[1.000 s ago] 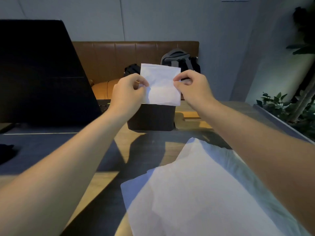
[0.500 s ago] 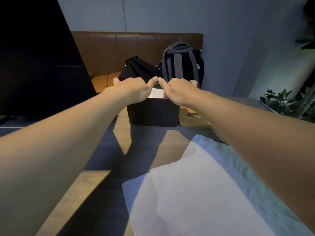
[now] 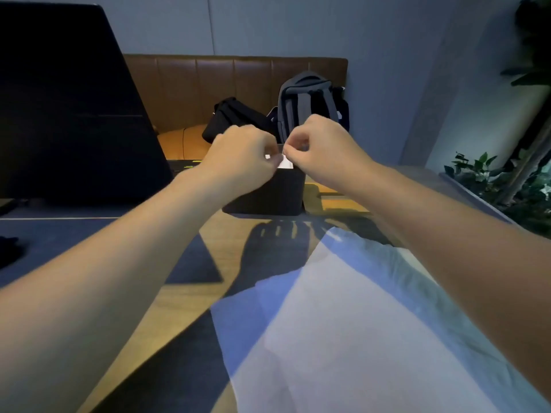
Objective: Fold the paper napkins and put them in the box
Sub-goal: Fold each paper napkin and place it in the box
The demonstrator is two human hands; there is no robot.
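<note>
One folded napkin (image 3: 285,164) sits nearly inside the box (image 3: 268,192), I judge, pinched by left hand (image 3: 243,162) and right hand (image 3: 323,147); unfolded napkins (image 3: 357,323) wait on the tabletop (image 3: 185,293).

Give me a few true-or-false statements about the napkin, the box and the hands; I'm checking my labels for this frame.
1. Both hands are over the dark box. True: the left hand and the right hand meet above its opening.
2. The folded napkin lies flat on the table. False: only a white edge shows at the box's top, between the hands.
3. Unfolded napkins lie on the table nearer the person. True.
4. The box stands on the bench. False: it stands on the table, in front of the bench.
5. A grey backpack stands behind the box. True.
</note>
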